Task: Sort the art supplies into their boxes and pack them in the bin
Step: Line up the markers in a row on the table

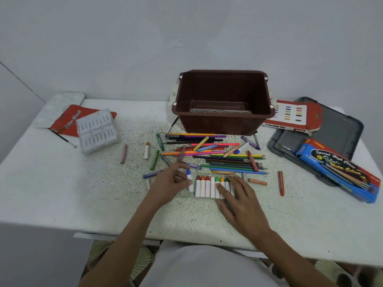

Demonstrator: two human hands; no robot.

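A clear plastic tray [186,196] lies on the white table, holding a row of several white paint tubes [207,188] with coloured caps. My left hand [171,183] pinches a blue-capped tube [189,181] at the tray's left end. My right hand [240,200] rests with straight fingers on the tubes at the tray's right end. Behind them is a loose pile of coloured pencils and crayons [217,154]. The brown bin [224,100] stands at the back with a palette inside.
A white plastic insert [97,130] and a red packet [68,120] lie at the left. At the right sit an oil pastels box [290,117], a grey lid [335,129] and a blue water colours box [339,168]. Loose crayons [280,183] are scattered around.
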